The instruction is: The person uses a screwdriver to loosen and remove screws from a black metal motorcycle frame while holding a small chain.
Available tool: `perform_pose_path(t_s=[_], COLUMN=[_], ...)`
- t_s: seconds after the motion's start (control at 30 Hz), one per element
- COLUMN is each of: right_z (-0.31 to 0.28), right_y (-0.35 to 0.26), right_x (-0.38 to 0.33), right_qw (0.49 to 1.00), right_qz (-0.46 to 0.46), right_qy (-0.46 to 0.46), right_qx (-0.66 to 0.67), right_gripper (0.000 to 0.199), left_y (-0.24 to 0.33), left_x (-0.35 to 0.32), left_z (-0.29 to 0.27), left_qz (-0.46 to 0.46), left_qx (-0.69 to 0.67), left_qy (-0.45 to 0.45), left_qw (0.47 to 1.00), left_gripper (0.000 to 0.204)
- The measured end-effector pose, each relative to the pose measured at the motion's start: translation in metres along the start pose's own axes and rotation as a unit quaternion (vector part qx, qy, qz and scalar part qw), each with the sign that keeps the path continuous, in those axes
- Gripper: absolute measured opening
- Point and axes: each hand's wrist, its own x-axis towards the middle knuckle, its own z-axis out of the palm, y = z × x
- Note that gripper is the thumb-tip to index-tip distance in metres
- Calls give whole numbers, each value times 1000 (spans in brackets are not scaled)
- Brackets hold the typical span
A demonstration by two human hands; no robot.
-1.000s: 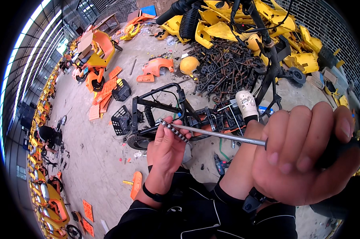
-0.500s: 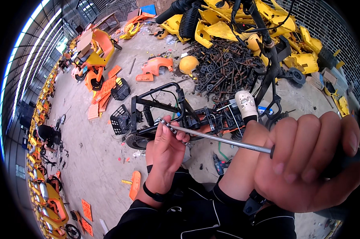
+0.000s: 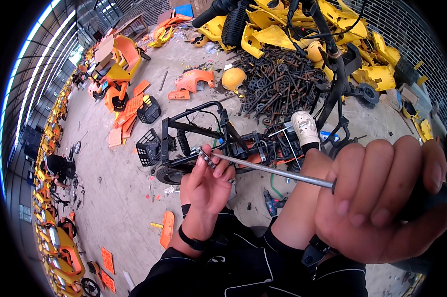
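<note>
My right hand (image 3: 377, 208) is closed around the dark handle of a long screwdriver, close to the camera. The screwdriver's metal shaft (image 3: 278, 172) points left, its tip by my left fingers. My left hand (image 3: 206, 190) pinches a short, dark, chain-like metal strip (image 3: 207, 158) between thumb and fingers. One end sticks up past the thumb and another bit shows below the fingers. The screwdriver tip is beside the strip; whether they touch I cannot tell. Behind my hands lies a stripped black scooter frame (image 3: 223, 123).
My shoe (image 3: 305, 129) rests by the frame. A cordless drill (image 3: 272, 203) lies on the floor near my knee. Beyond are a heap of dark metal parts (image 3: 278, 86) and yellow panels (image 3: 357, 29). Orange panels (image 3: 167, 228) and parked scooters (image 3: 60, 247) lie left, where another person (image 3: 60, 167) crouches.
The screwdriver has shifted slightly, its tip now a little apart from the upper end of the strip. My left fingers have opened out a bit, showing more of the strip.
</note>
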Motion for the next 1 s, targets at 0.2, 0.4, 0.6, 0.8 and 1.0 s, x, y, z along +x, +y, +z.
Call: perform_pose_path(t_s=[0.2, 0.4, 0.6, 0.8, 1.0], right_z=[2, 1, 5, 10, 6], right_y=[5, 4, 8, 10, 4], right_x=[-1, -2, -4, -5, -4], right_qw=[1000, 1000, 1000, 1000, 999], right_qz=[0, 3, 6, -10, -28], right_qy=[-5, -10, 1, 9, 13], right_qx=[12, 8, 11, 7, -4], right_gripper=[35, 35, 34, 32, 31], left_y=[-4, -7, -7, -6, -4], left_x=[2, 5, 5, 6, 6], left_z=[-3, -1, 5, 3, 0], left_qz=[-13, -18, -3, 6, 18], left_qx=[-34, -64, -46, -42, -32], left_qy=[-20, -23, -8, -37, -55], left_qw=[999, 998, 999, 998, 998], left_gripper=[27, 21, 16, 14, 13])
